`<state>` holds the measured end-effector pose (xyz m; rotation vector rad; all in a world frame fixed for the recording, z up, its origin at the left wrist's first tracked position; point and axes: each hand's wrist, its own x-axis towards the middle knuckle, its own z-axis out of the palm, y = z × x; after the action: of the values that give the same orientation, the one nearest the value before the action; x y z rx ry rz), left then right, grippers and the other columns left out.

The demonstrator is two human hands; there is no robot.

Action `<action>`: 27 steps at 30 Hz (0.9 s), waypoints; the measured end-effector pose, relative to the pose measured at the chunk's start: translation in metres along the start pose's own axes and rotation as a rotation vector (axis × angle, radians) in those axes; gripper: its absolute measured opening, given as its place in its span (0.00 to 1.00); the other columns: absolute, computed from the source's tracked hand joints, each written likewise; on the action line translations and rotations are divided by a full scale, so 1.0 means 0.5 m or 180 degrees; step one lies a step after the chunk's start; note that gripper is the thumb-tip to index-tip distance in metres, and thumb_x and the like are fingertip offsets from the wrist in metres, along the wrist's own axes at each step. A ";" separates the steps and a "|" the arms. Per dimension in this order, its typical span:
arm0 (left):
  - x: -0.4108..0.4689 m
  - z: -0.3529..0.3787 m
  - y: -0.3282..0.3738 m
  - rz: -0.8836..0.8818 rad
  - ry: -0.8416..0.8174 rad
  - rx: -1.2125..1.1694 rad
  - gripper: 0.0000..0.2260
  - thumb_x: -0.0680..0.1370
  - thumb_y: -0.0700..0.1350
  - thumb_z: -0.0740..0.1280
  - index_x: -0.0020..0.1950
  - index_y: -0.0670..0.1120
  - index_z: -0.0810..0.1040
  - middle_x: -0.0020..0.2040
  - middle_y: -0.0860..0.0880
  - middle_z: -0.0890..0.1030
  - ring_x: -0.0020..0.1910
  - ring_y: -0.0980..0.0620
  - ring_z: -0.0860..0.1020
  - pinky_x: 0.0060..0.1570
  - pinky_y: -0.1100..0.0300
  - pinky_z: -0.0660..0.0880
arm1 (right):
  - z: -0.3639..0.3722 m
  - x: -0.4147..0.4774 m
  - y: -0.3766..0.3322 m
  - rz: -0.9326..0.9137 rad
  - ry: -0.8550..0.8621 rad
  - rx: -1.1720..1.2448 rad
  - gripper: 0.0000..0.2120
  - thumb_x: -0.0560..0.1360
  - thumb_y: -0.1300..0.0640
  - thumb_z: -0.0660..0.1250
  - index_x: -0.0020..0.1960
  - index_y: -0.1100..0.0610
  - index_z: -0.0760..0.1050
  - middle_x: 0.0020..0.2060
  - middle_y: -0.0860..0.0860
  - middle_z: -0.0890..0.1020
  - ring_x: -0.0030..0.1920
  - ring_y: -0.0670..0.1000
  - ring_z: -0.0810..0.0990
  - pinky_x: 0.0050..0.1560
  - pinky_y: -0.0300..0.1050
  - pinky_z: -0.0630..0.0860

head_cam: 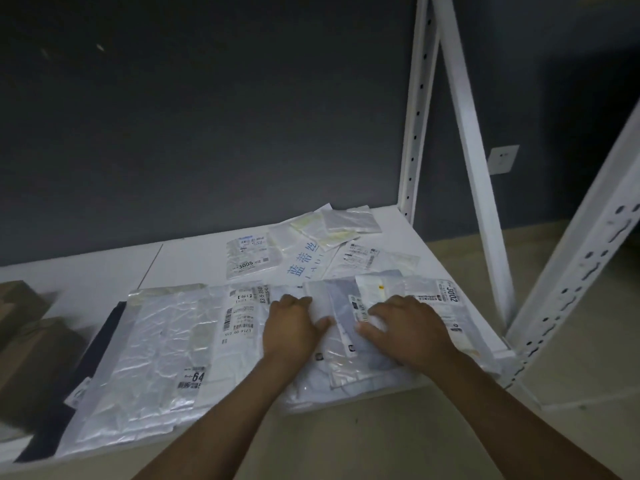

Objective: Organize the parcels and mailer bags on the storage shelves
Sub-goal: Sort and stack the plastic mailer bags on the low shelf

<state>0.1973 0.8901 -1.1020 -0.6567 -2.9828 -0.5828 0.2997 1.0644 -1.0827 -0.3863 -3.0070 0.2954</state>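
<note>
On the near right part of the white shelf board (104,271), both hands press flat on a small stack of mailer bags (341,355). The left hand (291,329) lies palm down with its fingers spread and its thumb pointing right across a pale bag; it grips nothing. The right hand (408,329) also lies palm down, fingers loosely spread, its thumb and fingertips resting on a small white bag with a barcode label (358,308); whether it pinches that bag or only presses it cannot be told. Under and just past the right hand lies a bag with a label reading 3002 (446,297), close to the shelf's right edge. Left of the hands a large crinkled clear mailer (152,358) lies flat, reaching the front edge, with printed labels at its right side and a dark flat item (79,386) showing under its left edge. Farther back lie a bag labelled 3005 (251,258), a white bag with blue characters (304,261), and a loose cluster of small translucent pouches (336,225) near the rear corner. Brown cardboard parcels (31,358) sit at the far left of the board. White perforated uprights (414,109) rise at the right, against a dark wall (207,116) with a wall socket (502,159).
</note>
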 end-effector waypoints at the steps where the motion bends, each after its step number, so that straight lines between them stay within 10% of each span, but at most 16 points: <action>1: 0.019 0.003 -0.005 0.0089 0.0060 -0.0096 0.25 0.76 0.60 0.65 0.68 0.48 0.74 0.64 0.44 0.75 0.64 0.45 0.71 0.63 0.54 0.67 | 0.003 0.011 0.004 -0.0014 0.0080 0.0077 0.25 0.75 0.33 0.56 0.64 0.45 0.74 0.63 0.48 0.76 0.63 0.51 0.72 0.62 0.45 0.65; 9: 0.217 0.039 0.033 0.0153 0.0116 0.0292 0.22 0.79 0.57 0.62 0.70 0.49 0.71 0.66 0.44 0.73 0.64 0.43 0.72 0.62 0.53 0.70 | 0.048 0.094 0.069 0.0224 -0.0274 0.0372 0.31 0.75 0.31 0.53 0.75 0.41 0.59 0.78 0.50 0.51 0.78 0.53 0.47 0.75 0.53 0.43; 20: 0.313 0.054 -0.037 -0.1004 0.0030 0.0582 0.39 0.67 0.66 0.72 0.71 0.50 0.63 0.63 0.42 0.75 0.65 0.38 0.69 0.61 0.47 0.64 | 0.082 0.131 0.058 0.0067 -0.0026 0.0331 0.31 0.73 0.30 0.58 0.72 0.42 0.66 0.77 0.51 0.58 0.77 0.52 0.52 0.75 0.52 0.47; 27: 0.341 -0.018 -0.104 -0.1005 0.0249 -0.0516 0.18 0.72 0.50 0.74 0.57 0.41 0.80 0.57 0.42 0.82 0.57 0.42 0.78 0.54 0.56 0.72 | 0.087 0.117 0.036 0.0142 -0.0067 0.0340 0.43 0.63 0.25 0.41 0.71 0.42 0.66 0.76 0.50 0.59 0.76 0.50 0.54 0.74 0.50 0.47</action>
<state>0.0201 0.9111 -1.0933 -0.1601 -3.0057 -0.8520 0.2425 1.0888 -1.1249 -0.4434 -2.9896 0.4644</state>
